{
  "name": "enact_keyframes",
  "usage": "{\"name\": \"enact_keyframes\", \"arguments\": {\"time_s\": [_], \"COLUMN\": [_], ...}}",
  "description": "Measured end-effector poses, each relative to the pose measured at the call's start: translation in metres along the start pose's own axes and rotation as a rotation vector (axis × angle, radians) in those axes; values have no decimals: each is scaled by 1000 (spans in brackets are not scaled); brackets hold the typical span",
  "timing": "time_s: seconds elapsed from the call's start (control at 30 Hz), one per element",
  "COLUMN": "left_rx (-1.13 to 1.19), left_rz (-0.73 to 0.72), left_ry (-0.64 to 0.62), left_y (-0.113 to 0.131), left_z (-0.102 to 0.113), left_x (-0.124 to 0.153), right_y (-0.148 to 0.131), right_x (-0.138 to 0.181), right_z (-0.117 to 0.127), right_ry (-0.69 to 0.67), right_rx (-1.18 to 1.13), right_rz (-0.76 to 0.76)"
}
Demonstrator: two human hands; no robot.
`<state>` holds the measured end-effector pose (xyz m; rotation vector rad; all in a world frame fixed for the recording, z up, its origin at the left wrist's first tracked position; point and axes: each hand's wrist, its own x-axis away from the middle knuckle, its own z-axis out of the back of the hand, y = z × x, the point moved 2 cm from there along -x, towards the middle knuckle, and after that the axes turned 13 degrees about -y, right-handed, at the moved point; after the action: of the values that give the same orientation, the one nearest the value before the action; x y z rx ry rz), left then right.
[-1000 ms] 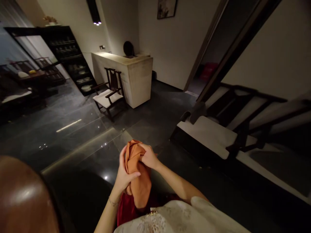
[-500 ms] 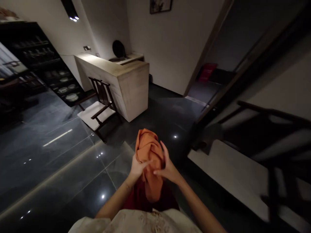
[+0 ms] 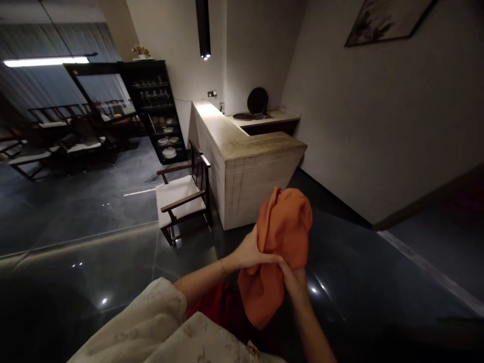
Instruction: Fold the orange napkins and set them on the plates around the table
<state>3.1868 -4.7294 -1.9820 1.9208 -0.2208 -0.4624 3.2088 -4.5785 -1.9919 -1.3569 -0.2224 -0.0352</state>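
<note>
An orange cloth (image 3: pixel 285 227), bunched and folded, is held up in front of my body. My left hand (image 3: pixel 251 252) grips its left side, with the thumb lying across the front. My right hand (image 3: pixel 295 277) is closed on the lower right side of it, its thumb tip close to the left thumb. Most fingers of both hands are hidden behind the fabric. The cloth's lower end hangs down below the thumbs.
A pale counter (image 3: pixel 260 176) with a sink and round black lid (image 3: pixel 257 101) stands ahead. Left of it are a wooden armchair (image 3: pixel 181 196) and a dark shelf (image 3: pixel 161 111) of glasses and dishes. A wall (image 3: pixel 340 126) runs along the right.
The view has swung right toward the counter and wall, and the chair at the right has left the picture. My right hand, spread against the cloth before, now grips it.
</note>
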Motion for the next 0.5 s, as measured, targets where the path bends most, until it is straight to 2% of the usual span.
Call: {"name": "enact_keyframes", "arguments": {"time_s": [0.07, 0.17, 0.23, 0.3, 0.33, 0.4, 0.43, 0.5], "left_rx": [-92, -172, -212, -223, -223, -232, -255, -390], "left_rz": [-8, -107, -191, -278, -307, -292, -239, -88], "left_ry": [146, 374, 478, 564, 595, 655, 684, 740], "left_y": [1, 6, 17, 33, 40, 47, 45, 33], "left_z": [36, 102, 155, 215, 247, 310, 339, 389], "left_x": [-58, -149, -214, -282, -317, -384, -416, -472], "right_y": [-35, -73, -88, -92, -88, -71, -56, -17], "right_x": [-78, -193, -266, -334, -365, -420, -442, -473], "right_z": [-4, -17, -18, -4, 12, 60, 92, 171], "right_ry": [-133, -335, -457, -557, -583, -538, -475, -244], "right_rx": [-27, -98, -154, -180, -183, -179, -173, -150], "right_rz": [85, 235, 289, 274, 235, 125, 63, -32]}}
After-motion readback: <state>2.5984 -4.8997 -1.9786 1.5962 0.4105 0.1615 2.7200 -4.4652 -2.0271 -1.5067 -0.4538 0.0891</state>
